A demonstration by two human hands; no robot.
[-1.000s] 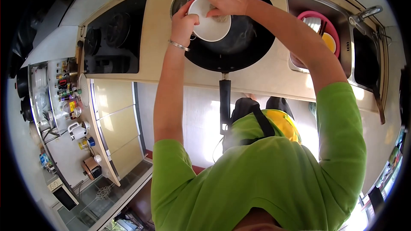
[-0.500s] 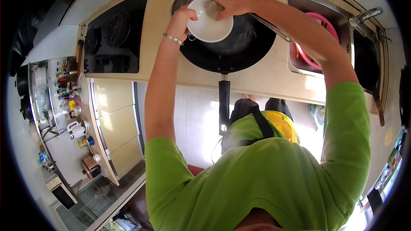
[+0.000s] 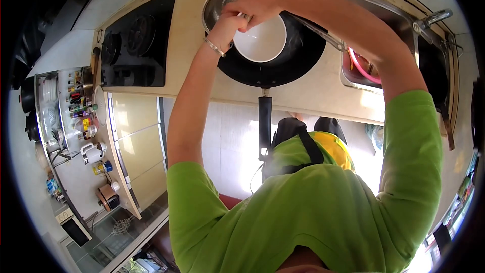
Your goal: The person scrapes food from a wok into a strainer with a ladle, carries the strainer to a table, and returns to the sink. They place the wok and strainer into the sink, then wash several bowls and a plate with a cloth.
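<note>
Head view: left hand (image 3: 226, 24) clamps the white bowl (image 3: 261, 40) by its left rim, above the black wok (image 3: 298, 55). Right hand (image 3: 257, 2) closes over the same rim, fingers curled; sink (image 3: 404, 15) lies right of the wok.

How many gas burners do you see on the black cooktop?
2. Both sit on the black glass cooktop at the left of the counter: one larger round burner nearer the black frying pan, one smaller burner further left.
</note>
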